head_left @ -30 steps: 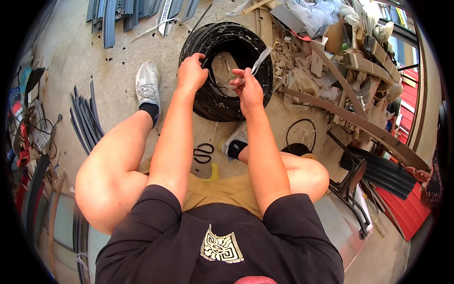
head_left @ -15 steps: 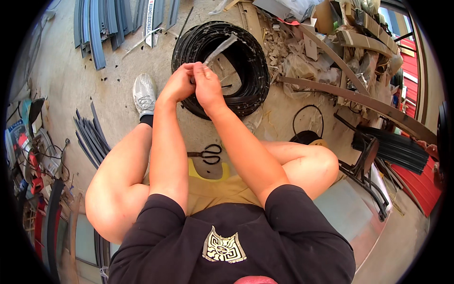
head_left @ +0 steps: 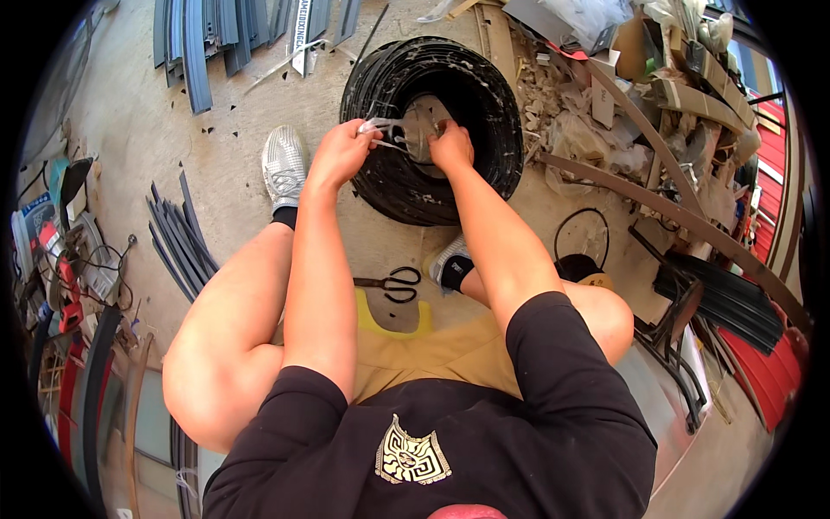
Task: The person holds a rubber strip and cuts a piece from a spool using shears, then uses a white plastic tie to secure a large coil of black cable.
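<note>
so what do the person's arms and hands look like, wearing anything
Both arms are bare from the black short sleeves down. The left hand and right hand wear no gloves, and no watch, band or ring shows on either wrist. The shirt carries a gold geometric emblem.

Bare concrete floor (head_left: 242,164), dusty, hard daylight with sharp shadows. Grey strip offcuts (head_left: 194,43) piled along the top edge, another bundle (head_left: 177,233) on the left. Black scissors (head_left: 391,283) lying on the floor. Scrap and cardboard heap (head_left: 640,95) top right. Red corrugated sheet (head_left: 765,363) at right. Tools and cables (head_left: 69,259) far left.
</note>
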{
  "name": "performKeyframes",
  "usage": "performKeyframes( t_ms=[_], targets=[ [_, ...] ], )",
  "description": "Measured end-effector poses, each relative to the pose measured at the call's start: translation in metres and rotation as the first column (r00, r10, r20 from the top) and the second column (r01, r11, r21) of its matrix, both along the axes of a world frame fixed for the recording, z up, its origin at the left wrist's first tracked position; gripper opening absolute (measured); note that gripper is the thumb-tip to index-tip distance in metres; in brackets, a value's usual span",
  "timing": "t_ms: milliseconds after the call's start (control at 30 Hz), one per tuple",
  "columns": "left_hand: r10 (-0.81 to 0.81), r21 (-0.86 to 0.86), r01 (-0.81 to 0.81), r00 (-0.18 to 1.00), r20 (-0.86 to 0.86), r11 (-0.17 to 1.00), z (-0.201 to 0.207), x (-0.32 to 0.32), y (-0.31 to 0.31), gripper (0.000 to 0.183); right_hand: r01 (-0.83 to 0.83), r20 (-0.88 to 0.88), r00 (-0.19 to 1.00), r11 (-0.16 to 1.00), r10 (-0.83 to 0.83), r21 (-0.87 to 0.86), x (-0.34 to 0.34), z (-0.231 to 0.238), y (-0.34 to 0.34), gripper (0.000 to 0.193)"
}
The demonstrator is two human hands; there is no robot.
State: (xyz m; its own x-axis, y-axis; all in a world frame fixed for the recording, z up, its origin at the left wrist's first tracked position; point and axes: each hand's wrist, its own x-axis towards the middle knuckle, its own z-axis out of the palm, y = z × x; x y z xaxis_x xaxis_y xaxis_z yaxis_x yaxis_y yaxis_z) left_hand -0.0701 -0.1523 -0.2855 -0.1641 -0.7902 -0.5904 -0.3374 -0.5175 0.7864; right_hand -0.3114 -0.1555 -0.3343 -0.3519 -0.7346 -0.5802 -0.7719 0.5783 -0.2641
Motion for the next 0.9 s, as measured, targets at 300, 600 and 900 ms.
performKeyframes(
  t_ms=[300,600,900],
  targets=[
    [0.380,0.173,-0.356,0.917,-0.126,0.918,-0.001,-0.006,-0.004,0.049,-0.008,0.043,0.999,0.999,0.010,-0.046,-0.007,-0.033,-0.022,0.033],
    [0.590,0.217,-0.555,0.792,-0.155,0.803,-0.015,-0.013,0.000,0.041,0.170,0.661,0.749,0.978,-0.048,-0.122,0.001,0.078,-0.059,0.020],
    [0.602,0.254,-0.555,0.779,-0.173,0.792,-0.011,-0.021,0.000,0.034,0.050,0.640,0.747,0.946,0.178,-0.321,0.020,0.165,-0.084,0.025]
  ],
)
